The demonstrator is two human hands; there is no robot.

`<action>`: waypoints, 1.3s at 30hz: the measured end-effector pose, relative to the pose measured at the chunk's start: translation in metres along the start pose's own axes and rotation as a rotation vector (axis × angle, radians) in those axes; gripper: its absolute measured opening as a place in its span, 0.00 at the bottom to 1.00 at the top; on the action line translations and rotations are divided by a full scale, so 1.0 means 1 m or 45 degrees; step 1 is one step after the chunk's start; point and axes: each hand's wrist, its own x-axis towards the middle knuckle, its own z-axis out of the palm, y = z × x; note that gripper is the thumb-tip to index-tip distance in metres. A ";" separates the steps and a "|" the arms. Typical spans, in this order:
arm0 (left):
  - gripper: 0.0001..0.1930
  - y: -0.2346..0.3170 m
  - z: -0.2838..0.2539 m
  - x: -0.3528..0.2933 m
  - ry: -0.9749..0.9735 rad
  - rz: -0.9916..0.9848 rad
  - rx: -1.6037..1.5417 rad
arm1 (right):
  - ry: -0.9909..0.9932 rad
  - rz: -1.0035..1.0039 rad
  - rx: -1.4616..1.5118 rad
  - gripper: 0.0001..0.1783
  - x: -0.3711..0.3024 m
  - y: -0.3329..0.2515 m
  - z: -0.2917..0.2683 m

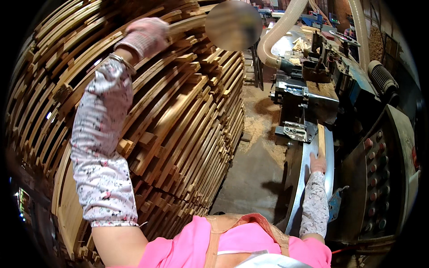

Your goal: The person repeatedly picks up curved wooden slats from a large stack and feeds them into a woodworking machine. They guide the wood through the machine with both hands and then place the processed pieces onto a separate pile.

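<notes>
My left hand (144, 37), in a pinkish knitted glove, is stretched out over the upper part of a tall stack of wooden slats (178, 120). Its fingers are curled, and whatever they may hold is hidden. Low on the right, my gloved right hand (318, 163) grips the near end of a narrow wooden strip (321, 139). That strip lies lengthwise on the smooth metal bed (329, 154) of a woodworking machine (315, 96), its far end by a metal guide bracket (300, 131). Patterned sleeves cover both my forearms.
A control panel with several round buttons (373, 168) stands to the right of the bed. Ribbed hoses (270, 42) come down to the machine, and a motor (383, 76) sits beyond. Sawdust (261, 134) lies on the floor between stack and machine. Loose wood pieces (300, 44) lie farther back.
</notes>
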 end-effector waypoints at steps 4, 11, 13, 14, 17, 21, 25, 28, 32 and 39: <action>0.08 0.073 -0.024 -0.040 1.135 0.552 -0.247 | 0.250 -0.882 0.976 0.39 -0.007 -0.129 -0.051; 0.05 0.279 -0.046 -0.124 0.612 1.465 -0.717 | -0.364 -1.297 0.246 0.49 -0.148 -0.209 -0.157; 0.06 0.312 -0.041 -0.143 0.666 1.509 -0.885 | -0.616 -0.784 0.816 0.46 -0.181 -0.146 -0.128; 0.06 0.327 -0.043 -0.145 0.530 1.632 -0.871 | -0.569 -0.692 0.954 0.46 -0.192 -0.110 -0.113; 0.05 0.352 -0.018 -0.127 1.098 1.855 -1.042 | -0.143 -0.505 0.611 0.46 -0.249 -0.014 -0.077; 0.06 0.293 -0.002 -0.040 0.941 1.476 -1.297 | 0.077 0.041 -0.127 0.47 -0.332 0.061 -0.059; 0.26 0.198 -0.002 0.012 0.612 0.760 -0.558 | 0.184 0.327 -0.693 0.48 -0.330 0.083 -0.034; 0.30 0.097 0.029 0.052 1.171 0.517 -0.521 | 0.358 0.287 -0.726 0.44 -0.215 0.075 -0.012; 0.28 0.014 0.010 0.048 1.396 0.077 -0.609 | 0.453 0.386 -0.723 0.41 -0.039 0.067 0.020; 0.42 -0.118 0.090 0.083 0.329 -0.735 -0.327 | 0.422 0.271 -0.550 0.42 -0.019 0.101 0.036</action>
